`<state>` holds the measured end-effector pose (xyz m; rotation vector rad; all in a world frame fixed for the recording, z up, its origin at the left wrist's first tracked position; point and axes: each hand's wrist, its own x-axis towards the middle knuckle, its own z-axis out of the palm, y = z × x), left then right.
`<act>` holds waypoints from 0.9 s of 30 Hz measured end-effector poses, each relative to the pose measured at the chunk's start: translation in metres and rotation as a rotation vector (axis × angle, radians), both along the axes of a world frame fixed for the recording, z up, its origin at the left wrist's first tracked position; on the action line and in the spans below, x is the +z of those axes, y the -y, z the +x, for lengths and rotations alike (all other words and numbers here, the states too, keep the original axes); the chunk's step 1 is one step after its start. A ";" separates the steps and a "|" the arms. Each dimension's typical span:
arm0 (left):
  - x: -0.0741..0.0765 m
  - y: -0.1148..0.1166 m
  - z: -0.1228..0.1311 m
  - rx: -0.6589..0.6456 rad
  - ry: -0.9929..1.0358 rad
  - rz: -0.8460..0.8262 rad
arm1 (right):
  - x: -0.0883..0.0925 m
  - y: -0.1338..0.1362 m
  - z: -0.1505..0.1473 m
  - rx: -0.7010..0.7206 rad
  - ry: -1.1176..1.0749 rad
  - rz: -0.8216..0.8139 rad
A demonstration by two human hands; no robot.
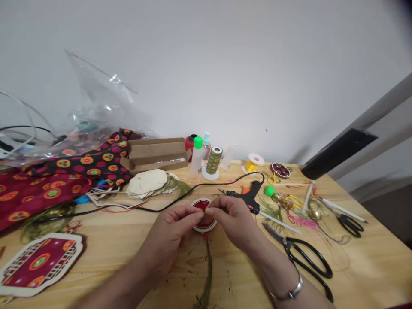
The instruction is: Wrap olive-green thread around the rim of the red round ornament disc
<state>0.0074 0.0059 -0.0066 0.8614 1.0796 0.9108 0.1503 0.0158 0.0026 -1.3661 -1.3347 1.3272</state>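
A round pendant (pixel 195 228) with red patterned fabric inside a pale rim lies on the table between my hands. From its lower edge a red cord leads to an olive-green tassel (pixel 208 266), which trails toward me. Over the pendant my left hand (pixel 175 225) pinches thumb against forefinger. My right hand (pixel 234 219), with a silver bracelet on the wrist, makes a matching pinch right beside it. Whatever sits between the fingertips is too small to make out. Just beyond my right hand rests a black glue gun (pixel 249 198) with its white stick.
Large black-handled scissors (pixel 305 253) lie at the right, near smaller scissors (pixel 349 223). Left are a fabric-covered plaque (pixel 40 262) and patterned cloth (pixel 96 163). A cardboard box (pixel 157 154), an olive thread spool (pixel 213 161) and a yellow cord spool (pixel 252 164) stand along the wall.
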 end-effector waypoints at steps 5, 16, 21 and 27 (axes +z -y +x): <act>-0.005 -0.005 -0.003 -0.028 0.152 -0.105 | -0.001 -0.001 0.003 -0.038 0.099 0.071; -0.010 -0.007 -0.008 -0.141 0.395 -0.234 | -0.004 -0.001 0.005 -0.069 0.177 0.162; -0.008 -0.007 -0.008 -0.067 0.272 -0.125 | -0.002 -0.002 0.006 -0.108 0.150 0.171; -0.006 -0.005 -0.007 -0.006 0.177 0.120 | -0.005 -0.003 0.008 -0.108 0.071 0.273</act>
